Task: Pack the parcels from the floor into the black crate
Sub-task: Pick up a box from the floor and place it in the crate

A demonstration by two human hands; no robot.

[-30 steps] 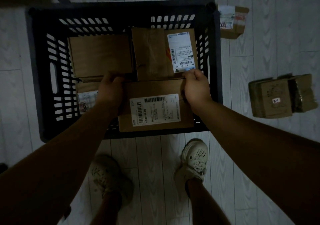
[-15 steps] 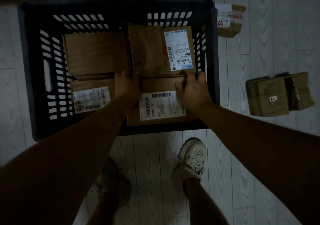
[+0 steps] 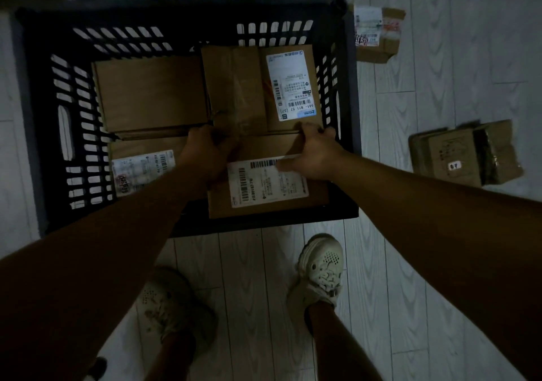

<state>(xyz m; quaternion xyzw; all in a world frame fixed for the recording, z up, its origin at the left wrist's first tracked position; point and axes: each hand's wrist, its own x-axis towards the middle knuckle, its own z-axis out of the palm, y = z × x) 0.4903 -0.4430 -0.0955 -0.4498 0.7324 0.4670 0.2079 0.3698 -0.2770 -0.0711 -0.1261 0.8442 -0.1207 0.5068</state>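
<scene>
Head view: we grip the labelled parcel (image 3: 265, 184) with left hand (image 3: 206, 153) and right hand (image 3: 315, 153), at the black crate (image 3: 38, 116)'s near-right corner; we judge it best lowered level.

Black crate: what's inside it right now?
Four brown cardboard parcels fill the black slatted plastic crate; both hands grip the near-right labelled parcel. Parcels and arms cover the crate floor, so any lower layer is hidden.
</scene>
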